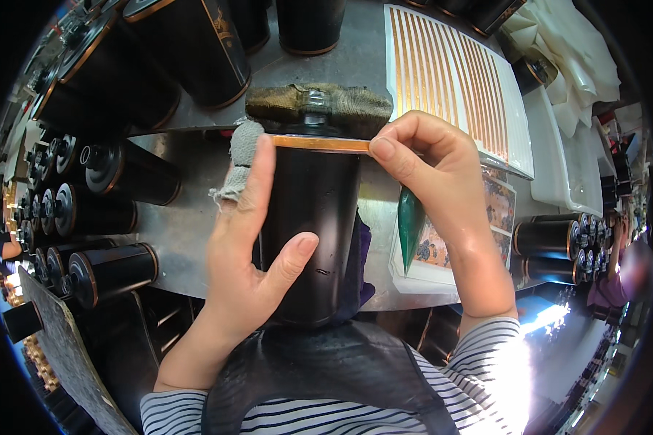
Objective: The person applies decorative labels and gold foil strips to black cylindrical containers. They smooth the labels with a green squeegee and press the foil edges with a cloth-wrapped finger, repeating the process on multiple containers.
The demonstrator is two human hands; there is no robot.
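Observation:
A black cylindrical canister (315, 217) lies in front of me, its threaded metal neck (314, 105) facing away. A thin gold strip (323, 144) stretches across its shoulder. My left hand (243, 225) holds the canister's left side, thumb on the body. Its index fingertip presses the strip's left end, and grey knitted covers (247, 145) wrap other fingers. Between thumb and index finger, my right hand (442, 163) pinches the strip's right end. A green, pointed flat tool (409, 228) hangs below that hand; its upper end is hidden.
A worn padded block (272, 105) sits behind the neck. Beyond it lies a sheet of gold strips (457, 80), beside a white tray (559, 148). Printed sheets (442, 254) lie under my right hand. Several black canisters (112, 272) stand left; others (548, 239) sit right.

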